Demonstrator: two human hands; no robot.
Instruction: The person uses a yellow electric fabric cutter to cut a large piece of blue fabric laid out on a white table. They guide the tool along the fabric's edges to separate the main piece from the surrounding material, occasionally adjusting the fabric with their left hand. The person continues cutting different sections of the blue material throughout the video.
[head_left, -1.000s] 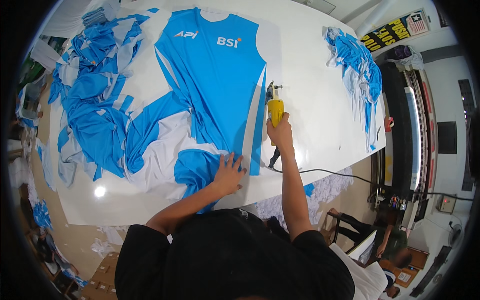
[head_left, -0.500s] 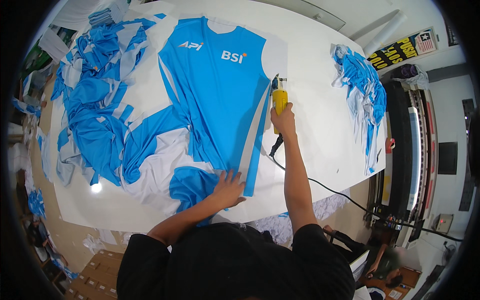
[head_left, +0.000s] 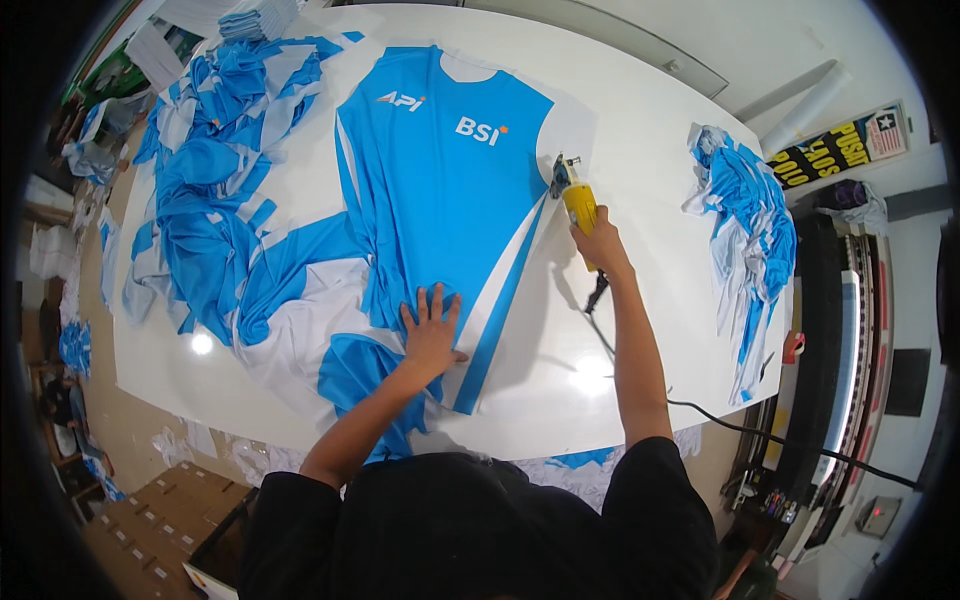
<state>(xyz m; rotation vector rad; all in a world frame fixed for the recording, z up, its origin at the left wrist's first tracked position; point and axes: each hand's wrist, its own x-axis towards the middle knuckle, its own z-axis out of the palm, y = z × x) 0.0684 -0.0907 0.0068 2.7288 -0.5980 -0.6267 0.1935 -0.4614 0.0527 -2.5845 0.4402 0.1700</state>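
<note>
A blue sleeveless jersey panel [head_left: 440, 200] with white side stripes and printed lettering lies on the white table [head_left: 650, 360]. My left hand [head_left: 430, 335] is spread flat on its lower part, fingers apart. My right hand [head_left: 600, 240] grips a yellow electric cloth cutter [head_left: 578, 208], whose metal head is at the panel's right edge, just below the armhole. The cutter is tilted, its black cord trailing toward me. Bunched blue and white fabric [head_left: 215, 230] lies left of the panel, partly under it.
More crumpled fabric [head_left: 745, 230] lies at the table's right end, and a folded stack [head_left: 250, 22] at the back left. Cardboard boxes [head_left: 160, 515] are below at lower left. A long machine [head_left: 830, 350] stands past the right edge. A person [head_left: 65, 420] is at far left.
My left hand has shifted slightly up and left on the fabric, fingers more spread. The cutter has swung to a tilt, head leftward. The panel's lower stripe now slants further left. The view has shifted.
</note>
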